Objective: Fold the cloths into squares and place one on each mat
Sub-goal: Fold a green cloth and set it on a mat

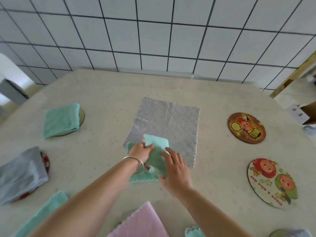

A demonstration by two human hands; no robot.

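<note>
Folding is under way at the middle of the table (102,93): a mint cloth (156,159) lies partly on the near left corner of a flat grey cloth (164,127), with its upper flap raised. The left hand (142,151), a silver bangle (135,162) on its wrist, has its fingers curled round the mint cloth's left side, gripping the fabric. The right hand (176,170) lies over the cloth's right part with fingers stretched out fairly straight, pressing on it; its thumb seems to sit at the cloth's lower edge, though blur there makes that hard to judge. On the far left a folded mint square (60,121) rests on a round mat (81,117), covering most of it. Nearer on the left, a folded grey square (20,175) covers a red-rimmed mat (46,160). Two mats on the right are bare: a brown cartoon mat (246,128) farther off and a white cartoon mat (272,183) nearer. Along the near edge lie another mint cloth (42,214) at the left, a pink cloth (142,223) in the middle, and a small mint piece (194,232) just right of it. A tiled wall (153,31) stands behind the table.
</note>
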